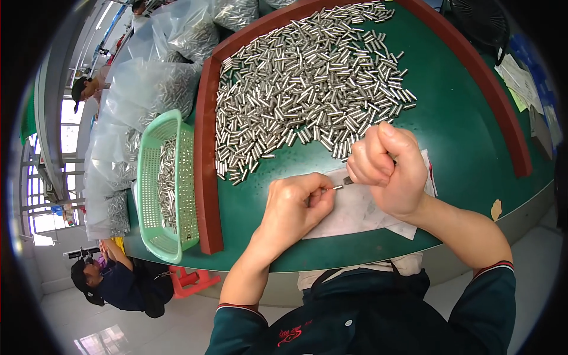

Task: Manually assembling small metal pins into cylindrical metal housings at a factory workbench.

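Head view: a small metal pin point(338, 187) pokes from the pinched thumb and forefinger of the left hand point(299, 204), over a white sheet point(358, 216). Just beside its end is the dark tip point(348, 180) of something in the right hand point(387, 168), whose fingers are curled closed around it; the rest is hidden. This looks like handling or checking one pin; the next move seems to call for a steady pinch and good alignment. Beyond lie a heap of loose pins point(307, 77) on the green table point(461, 130), a red-brown border point(208, 148) and, outside it, a green basket point(149, 177).
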A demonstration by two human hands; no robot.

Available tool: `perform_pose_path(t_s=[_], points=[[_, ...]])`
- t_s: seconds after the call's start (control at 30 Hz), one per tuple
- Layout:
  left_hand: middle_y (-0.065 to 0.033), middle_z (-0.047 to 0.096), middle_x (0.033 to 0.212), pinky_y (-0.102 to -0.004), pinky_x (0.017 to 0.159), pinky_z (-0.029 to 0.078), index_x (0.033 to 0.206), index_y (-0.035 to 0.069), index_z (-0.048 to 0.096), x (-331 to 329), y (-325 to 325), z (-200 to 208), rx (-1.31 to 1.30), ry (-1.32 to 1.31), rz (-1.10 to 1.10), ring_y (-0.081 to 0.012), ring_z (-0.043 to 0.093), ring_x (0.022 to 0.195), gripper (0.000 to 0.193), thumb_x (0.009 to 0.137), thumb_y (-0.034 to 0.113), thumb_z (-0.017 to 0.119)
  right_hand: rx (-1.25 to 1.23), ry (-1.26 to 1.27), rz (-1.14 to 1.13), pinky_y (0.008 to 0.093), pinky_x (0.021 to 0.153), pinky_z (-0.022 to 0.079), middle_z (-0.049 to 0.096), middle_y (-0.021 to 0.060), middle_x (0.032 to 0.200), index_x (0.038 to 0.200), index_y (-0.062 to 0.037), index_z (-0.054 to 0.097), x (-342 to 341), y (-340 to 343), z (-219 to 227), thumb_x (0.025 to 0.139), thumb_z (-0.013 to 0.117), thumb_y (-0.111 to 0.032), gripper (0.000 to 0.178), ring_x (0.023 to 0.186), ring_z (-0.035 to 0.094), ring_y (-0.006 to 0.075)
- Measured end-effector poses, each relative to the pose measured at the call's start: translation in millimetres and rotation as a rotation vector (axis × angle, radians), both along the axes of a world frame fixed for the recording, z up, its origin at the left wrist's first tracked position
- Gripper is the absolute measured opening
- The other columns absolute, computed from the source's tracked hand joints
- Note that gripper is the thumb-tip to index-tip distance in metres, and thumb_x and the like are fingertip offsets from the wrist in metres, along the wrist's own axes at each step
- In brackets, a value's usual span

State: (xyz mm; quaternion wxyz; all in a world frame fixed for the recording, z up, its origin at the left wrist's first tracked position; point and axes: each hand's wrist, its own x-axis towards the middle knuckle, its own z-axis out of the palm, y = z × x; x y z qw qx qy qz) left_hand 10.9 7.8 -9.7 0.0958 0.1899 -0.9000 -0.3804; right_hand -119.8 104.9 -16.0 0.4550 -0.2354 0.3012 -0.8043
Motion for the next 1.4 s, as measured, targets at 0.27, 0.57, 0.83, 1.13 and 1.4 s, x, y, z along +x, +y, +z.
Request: perform_pose_path(t_s=[0.27,0.57,0.83,1.13,1.4], points=[[-0.0016,0.049,0.051,-0.0201,0.042,0.034,0.069,-0.001,0.058,-1.1,-0.3,-2.2,-0.015,0.014,-0.021,-0.0058,0.042,0.044,0.004,0.066,0.001,0.061,0.038,-0.057,0.014,0.0233,0.04,0.017,0.026,-0.0019,0.043,0.049,-0.0097,0.026,2.6,1.9,-0.7,0.086,0.034,-0.024,0.041,0.04,0.02,0.0068],[-0.0032,0.05,0.051,-0.0206,0.042,0.035,0.068,-0.002,0.058,-1.6,-0.1,0.1,-0.005,-0.009,-0.02,-0.0066,0.042,0.043,0.004,0.067,0.0,0.061,0.026,-0.087,0.002,0.0236,0.039,0.017,0.025,-0.0022,0.041,0.049,-0.0113,0.025,3.9,3.4,0.1,0.088,0.03,-0.024,0.041,0.039,0.017,0.0073],[-0.0076,0.049,0.049,-0.0276,0.041,0.038,0.065,0.001,0.056,-3.0,1.8,1.4,0.024,-0.029,0.005,-0.0174,0.048,0.041,0.004,0.065,0.001,0.06,0.049,-0.06,-0.014,0.0242,0.038,0.017,0.024,-0.0025,0.04,0.049,-0.0125,0.026,6.3,3.2,-0.3,0.089,0.027,-0.025,0.042,0.037,0.015,0.0078],[-0.0087,0.05,0.05,-0.0289,0.041,0.038,0.065,0.001,0.055,-0.9,1.7,-2.2,-0.004,-0.003,-0.006,-0.0201,0.049,0.041,0.006,0.065,-0.001,0.06,0.062,-0.01,-0.02,0.0242,0.038,0.016,0.024,-0.0025,0.04,0.049,-0.0123,0.025,6.7,3.7,0.8,0.089,0.028,-0.026,0.042,0.038,0.015,0.0076],[-0.0083,0.049,0.049,-0.0287,0.041,0.037,0.064,0.001,0.054,-1.6,1.1,-2.9,-0.033,0.003,-0.022,-0.0198,0.048,0.041,0.006,0.064,-0.002,0.06,0.03,-0.035,0.0,0.0242,0.039,0.017,0.024,-0.0023,0.04,0.05,-0.0123,0.025,5.1,2.1,-2.3,0.089,0.027,-0.025,0.041,0.038,0.015,0.008]])
